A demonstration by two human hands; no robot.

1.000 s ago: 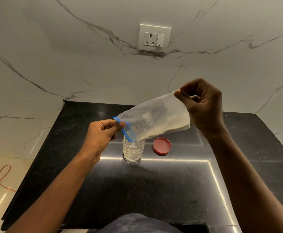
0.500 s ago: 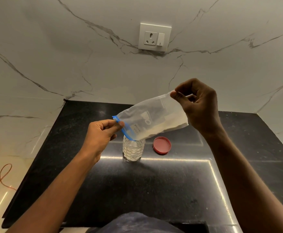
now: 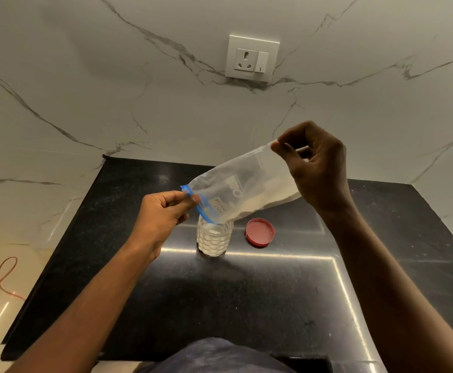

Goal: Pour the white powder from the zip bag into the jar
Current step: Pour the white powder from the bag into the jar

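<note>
Mid-pour: your left hand [image 3: 166,211] pinches the blue zip edge of the bag [image 3: 243,191] between thumb and fingers, and your right hand [image 3: 314,168] pinches the raised bottom corner. Bag slopes down to the left, mouth just over the open jar [image 3: 214,238], which stands on the black counter [image 3: 287,292]. Powder [image 3: 271,199] lies banked along the lower fold of the bag; jar already looks mostly full of white. Risks, as I judge them: powder could let go in one clump and overshoot the narrow mouth; the limp mouth could fold or swing off the rim if your left pinch slackens; nothing steadies the jar, so a brush from the bag could tip it; overfilling looks possible. Bag is thin, translucent, floppy film with a small label. Jar is clear, dimpled, round. Red lid [image 3: 259,232] lies flat just right of the jar, apart from it. Counter glossy, speckled.
</note>
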